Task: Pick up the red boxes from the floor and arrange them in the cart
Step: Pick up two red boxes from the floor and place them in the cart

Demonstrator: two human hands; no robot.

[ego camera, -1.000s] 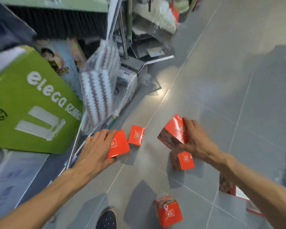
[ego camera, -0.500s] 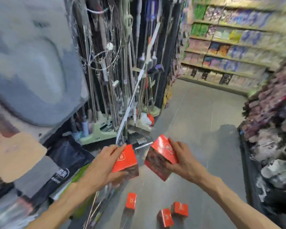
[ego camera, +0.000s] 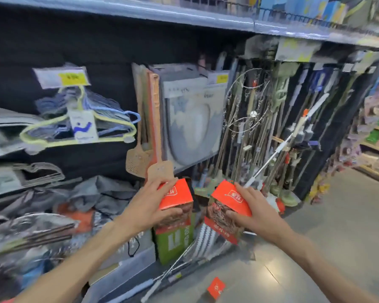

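I hold two red boxes at chest height in front of a store shelf. My left hand (ego camera: 150, 206) grips one red box (ego camera: 176, 196) from its left side, fingers over the top and front. My right hand (ego camera: 253, 209) grips a second red box (ego camera: 224, 207), tilted, from its right side. The two boxes are close together but apart. Another red box (ego camera: 216, 288) lies on the grey floor below, near the frame's bottom edge. No cart is in view.
A shelf unit fills the left and centre: hangers (ego camera: 79, 127), fly swatters (ego camera: 155, 149), a toilet seat pack (ego camera: 190, 119), mops and poles (ego camera: 271, 138). A green carton (ego camera: 173, 241) stands on the low shelf. Open tiled floor (ego camera: 326, 248) lies to the right.
My view has swung up from the floor to the shelf. Both hands have lifted their red boxes off the floor and raised them; the other boxes dropped out of view except one.
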